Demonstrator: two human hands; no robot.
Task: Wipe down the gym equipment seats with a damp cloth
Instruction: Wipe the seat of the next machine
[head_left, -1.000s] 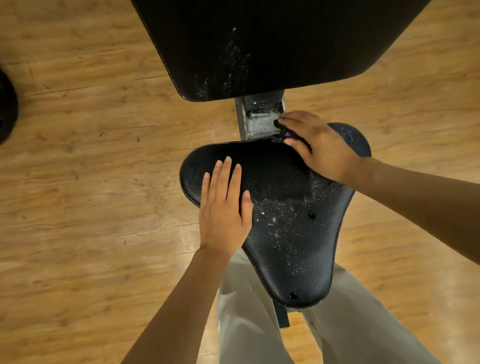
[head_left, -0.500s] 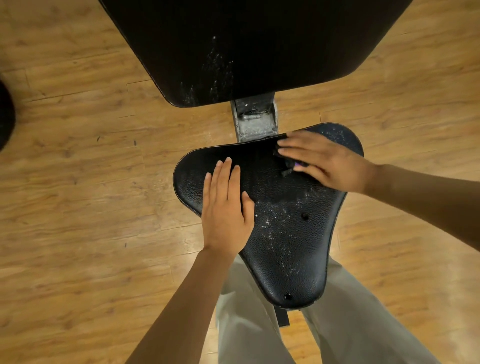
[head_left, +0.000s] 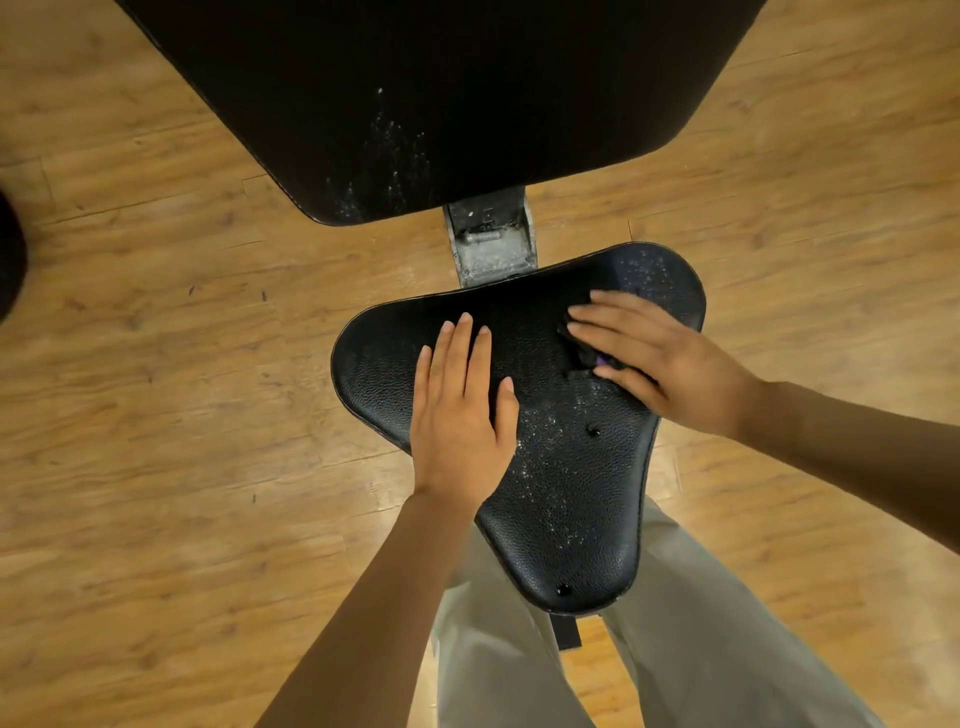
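Left hand (head_left: 462, 415) lies flat, fingers straight, on the seat (head_left: 571, 493), evidently steadying it. Right hand (head_left: 670, 364) presses a dark cloth (head_left: 579, 356), mostly hidden, against the seat's speckled upper right; its grip appears flat rather than pinching.

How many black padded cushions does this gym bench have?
2. The small black leather seat pad lies near, under both hands; the big black back pad sits beyond the grey metal bracket. Others may be out of view.

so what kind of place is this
Most likely a gym floor. A black textured triangular seat pad sits on a grey metal frame bracket below a large black padded backrest, like a weight bench, on wood-look plank flooring.
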